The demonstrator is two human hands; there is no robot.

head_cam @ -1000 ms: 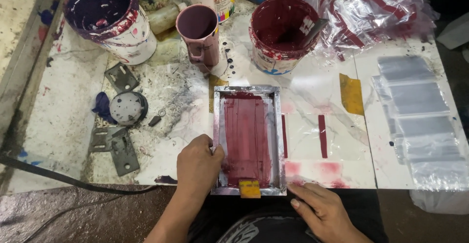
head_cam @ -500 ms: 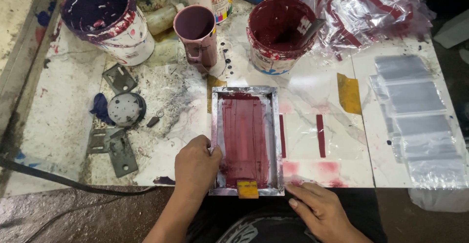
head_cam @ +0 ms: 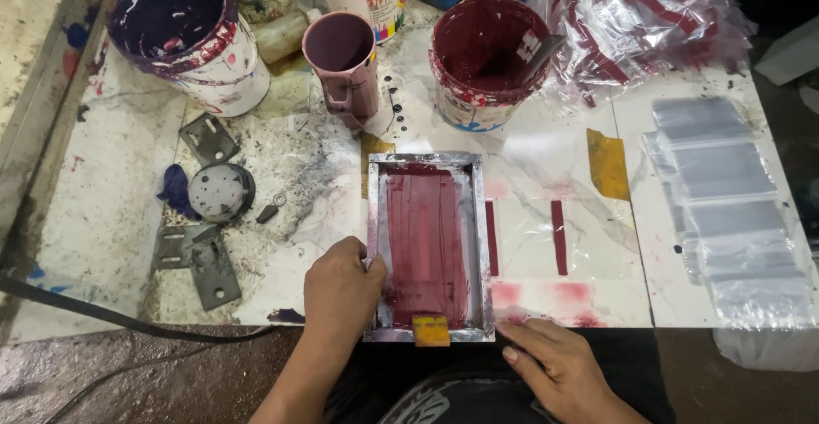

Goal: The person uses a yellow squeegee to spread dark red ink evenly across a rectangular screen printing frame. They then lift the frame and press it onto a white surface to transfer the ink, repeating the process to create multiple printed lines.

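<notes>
While left hand (head_cam: 341, 292) fingers grip its edge, printing frame (head_cam: 426, 245) lengthwise away, right hand (head_cam: 559, 364) flat.

Right of the printing frame (head_cam: 426, 249), clear plastic pouches (head_cam: 725, 211) are lying in a row; crumpled clear bags (head_cam: 648, 23) are piling behind.

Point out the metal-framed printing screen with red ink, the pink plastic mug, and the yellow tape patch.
Metal-framed red-inked printing screen (head_cam: 426, 245): head view, inked mesh centre.
Pink plastic mug (head_cam: 341, 61): head view, front wall.
Yellow tape patch (head_cam: 608, 164): head view, its middle.
</notes>
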